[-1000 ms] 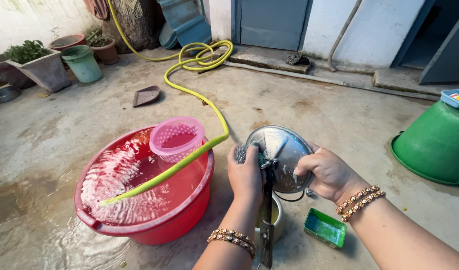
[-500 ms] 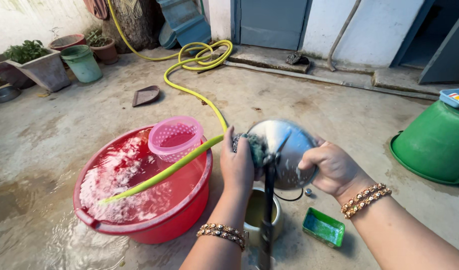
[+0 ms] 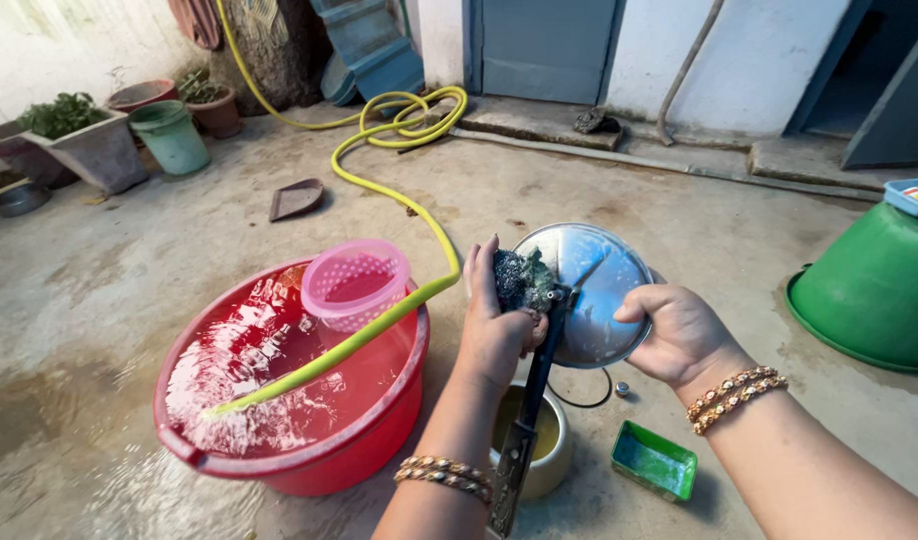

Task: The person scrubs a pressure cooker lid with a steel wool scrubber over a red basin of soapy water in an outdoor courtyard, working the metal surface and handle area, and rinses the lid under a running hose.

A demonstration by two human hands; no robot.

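At the centre of the frame we hold a round steel lid (image 3: 591, 295) with a long dark handle (image 3: 529, 420). Our right hand (image 3: 679, 335) grips the lid's right rim, fingers closed around it. Our left hand (image 3: 494, 325) presses a dark scrubber (image 3: 522, 280) against the lid's left edge, fingers closed on it. Lower left sits a red tub (image 3: 299, 460) of water.

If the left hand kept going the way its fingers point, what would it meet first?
The left hand, holding a dark scrubber, points up and away; past the fingertips only bare concrete floor shows. Depth is unclear.
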